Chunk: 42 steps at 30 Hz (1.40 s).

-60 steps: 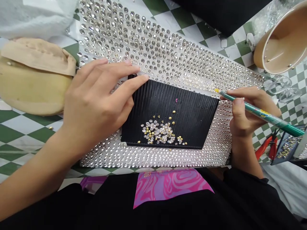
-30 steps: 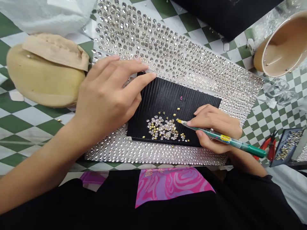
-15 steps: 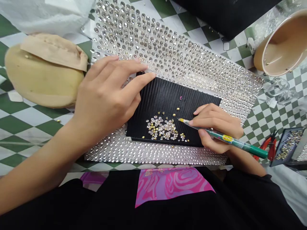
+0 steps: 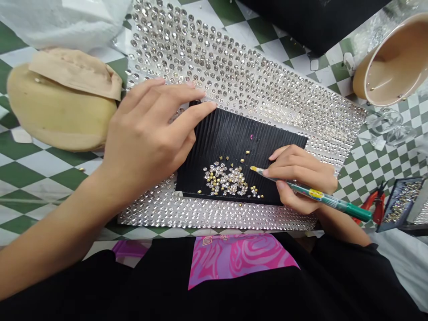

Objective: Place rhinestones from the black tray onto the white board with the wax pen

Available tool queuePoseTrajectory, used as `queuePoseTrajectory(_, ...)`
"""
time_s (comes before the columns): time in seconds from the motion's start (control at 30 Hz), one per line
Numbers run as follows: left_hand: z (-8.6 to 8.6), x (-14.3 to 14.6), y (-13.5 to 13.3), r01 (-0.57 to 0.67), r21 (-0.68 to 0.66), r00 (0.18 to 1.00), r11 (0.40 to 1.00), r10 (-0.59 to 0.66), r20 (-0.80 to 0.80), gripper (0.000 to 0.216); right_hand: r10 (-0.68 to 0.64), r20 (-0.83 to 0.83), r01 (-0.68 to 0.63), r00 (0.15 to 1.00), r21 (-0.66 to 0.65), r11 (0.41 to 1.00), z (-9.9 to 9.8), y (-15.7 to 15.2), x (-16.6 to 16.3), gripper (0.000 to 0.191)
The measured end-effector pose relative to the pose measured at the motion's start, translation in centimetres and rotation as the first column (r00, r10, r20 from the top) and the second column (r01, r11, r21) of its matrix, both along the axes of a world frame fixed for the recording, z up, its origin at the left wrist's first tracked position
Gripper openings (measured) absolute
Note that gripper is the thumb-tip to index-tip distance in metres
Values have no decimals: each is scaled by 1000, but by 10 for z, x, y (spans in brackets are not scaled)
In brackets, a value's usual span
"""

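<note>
My right hand (image 4: pixel 302 180) grips a green pen (image 4: pixel 329 201) with a yellow label and a yellowish tip. That tip is at the ridged black tray (image 4: pixel 230 129), just right of a loose pile of small clear rhinestones (image 4: pixel 230 180), some showing gold backs. Stretched across the tray's left end is my left hand (image 4: pixel 154 125), palm down, its fingertips by the upper left corner; its thumb is partly hidden. Beneath the tray lies a sheet (image 4: pixel 234 67) covered in rows of larger rhinestones.
A beige, cloth-topped pad (image 4: pixel 63 107) sits at left on the green-and-white checked surface. To the right are a tan cup (image 4: pixel 374 76), red-handled pliers (image 4: pixel 377 205) and a dark tray of stones (image 4: pixel 388 218). A black object (image 4: pixel 317 22) stands at the back.
The pen tip has shifted very slightly right, away from the pile. A pale speck seen at its end before no longer shows there. My left hand has barely moved.
</note>
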<state>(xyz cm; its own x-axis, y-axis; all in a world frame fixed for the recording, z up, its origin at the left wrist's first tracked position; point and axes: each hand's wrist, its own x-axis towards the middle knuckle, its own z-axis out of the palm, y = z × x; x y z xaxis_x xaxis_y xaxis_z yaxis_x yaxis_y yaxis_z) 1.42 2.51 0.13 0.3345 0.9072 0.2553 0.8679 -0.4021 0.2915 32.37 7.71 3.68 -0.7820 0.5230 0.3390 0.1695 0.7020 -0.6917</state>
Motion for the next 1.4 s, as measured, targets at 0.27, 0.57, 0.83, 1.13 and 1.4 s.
queuePoseTrajectory(0.27, -1, 1, 0, 11, 63, 999, 998, -9, -35, 40, -364, -255, 391, 896, 60, 919, -7, 18, 28, 23)
queuePoseTrajectory(0.57, 1, 3, 2, 13, 72, 999, 997, -10, -41, 39, -587, -227, 621, 777, 132, 772, -30, 35, 45, 18)
queuePoseTrajectory(0.83, -3, 0, 1, 9, 60, 999, 998, -6, -54, 42, -600, -145, 618, 786, 168, 768, -25, 33, 43, 19)
queuePoseTrajectory(1.13, -5, 2, 1, -1, 78, 1000, 997, 3, -23, 43, -520, -237, 550, 821, 83, 831, -13, 30, 41, 20)
queuePoseTrajectory(1.4, -4, 3, 3, 6, 75, 999, 997, -3, -43, 40, -81, 8, 81, 997, -130, 988, 7, -11, 1, 24)
